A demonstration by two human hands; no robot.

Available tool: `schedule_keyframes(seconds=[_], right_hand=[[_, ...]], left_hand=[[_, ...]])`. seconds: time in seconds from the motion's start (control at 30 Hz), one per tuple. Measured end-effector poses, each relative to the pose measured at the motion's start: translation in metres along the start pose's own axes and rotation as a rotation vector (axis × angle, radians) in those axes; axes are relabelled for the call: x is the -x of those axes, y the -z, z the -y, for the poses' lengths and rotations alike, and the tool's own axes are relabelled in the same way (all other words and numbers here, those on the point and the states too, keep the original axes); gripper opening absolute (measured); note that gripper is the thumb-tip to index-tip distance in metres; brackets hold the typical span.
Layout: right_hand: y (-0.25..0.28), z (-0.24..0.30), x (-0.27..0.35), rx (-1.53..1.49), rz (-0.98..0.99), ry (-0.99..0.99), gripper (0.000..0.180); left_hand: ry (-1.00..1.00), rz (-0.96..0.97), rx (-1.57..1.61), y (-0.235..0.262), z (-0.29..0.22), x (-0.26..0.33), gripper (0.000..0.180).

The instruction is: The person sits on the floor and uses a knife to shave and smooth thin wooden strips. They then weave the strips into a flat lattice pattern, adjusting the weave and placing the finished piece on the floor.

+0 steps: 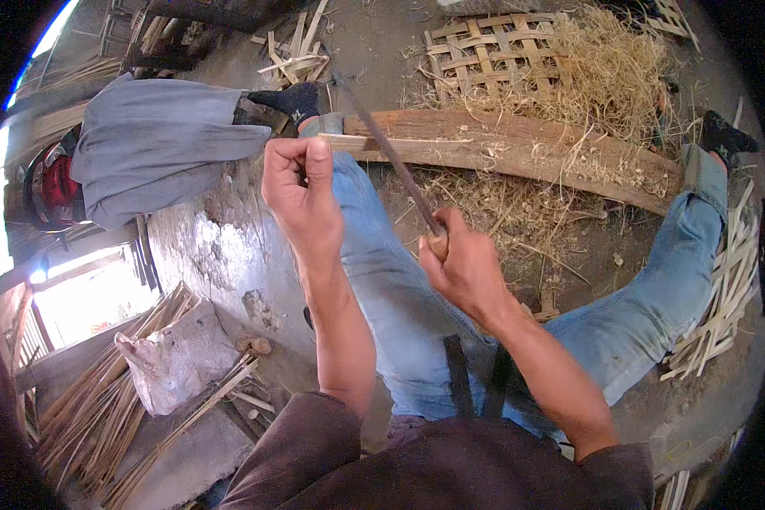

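Observation:
My left hand (300, 189) is closed around the near end of a thin pale bamboo strip (399, 145) that runs to the right over a thick wooden log (552, 151). My right hand (463, 263) grips the wooden handle of a long dark knife (388, 146), whose blade slants up and left across the strip. Both hands are above my legs in blue jeans (399, 297), which are spread on either side of the log.
A woven bamboo mat (484, 53) and a heap of pale shavings (603, 76) lie behind the log. Cut bamboo strips (722, 297) are piled at the right. At the left are a grey cloth (153, 144), a white sack (178, 357) and bundled strips (93, 416).

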State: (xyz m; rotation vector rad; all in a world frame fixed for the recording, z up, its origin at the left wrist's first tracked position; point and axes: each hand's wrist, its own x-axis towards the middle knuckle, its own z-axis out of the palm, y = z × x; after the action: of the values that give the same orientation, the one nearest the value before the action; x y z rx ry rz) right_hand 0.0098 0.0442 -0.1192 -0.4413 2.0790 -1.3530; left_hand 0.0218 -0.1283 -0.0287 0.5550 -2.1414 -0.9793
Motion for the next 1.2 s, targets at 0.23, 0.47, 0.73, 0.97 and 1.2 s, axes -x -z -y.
schedule_keyframes(seconds=[0.23, 0.47, 0.73, 0.97, 1.2], right_hand=[[0.014, -0.031, -0.019, -0.039, -0.126, -0.038, 0.037], [0.007, 0.019, 0.010, -0.002, 0.055, 0.081, 0.039], [0.023, 0.020, 0.011, -0.188, 0.107, 0.152, 0.037], [0.018, 0.006, -0.009, -0.083, 0.064, -0.051, 0.032], [0.028, -0.045, -0.037, 0.017, 0.132, -0.249, 0.036]], left_hand=[[-0.130, -0.074, -0.330, -0.001, -0.011, -0.003, 0.026], [-0.027, -0.047, -0.399, 0.003, -0.017, -0.002, 0.027], [-0.187, -0.033, -0.379, -0.007, -0.027, -0.011, 0.024], [-0.122, -0.010, -0.420, -0.009, -0.034, 0.000, 0.025], [-0.149, -0.014, -0.374, -0.010, -0.035, -0.002, 0.025]])
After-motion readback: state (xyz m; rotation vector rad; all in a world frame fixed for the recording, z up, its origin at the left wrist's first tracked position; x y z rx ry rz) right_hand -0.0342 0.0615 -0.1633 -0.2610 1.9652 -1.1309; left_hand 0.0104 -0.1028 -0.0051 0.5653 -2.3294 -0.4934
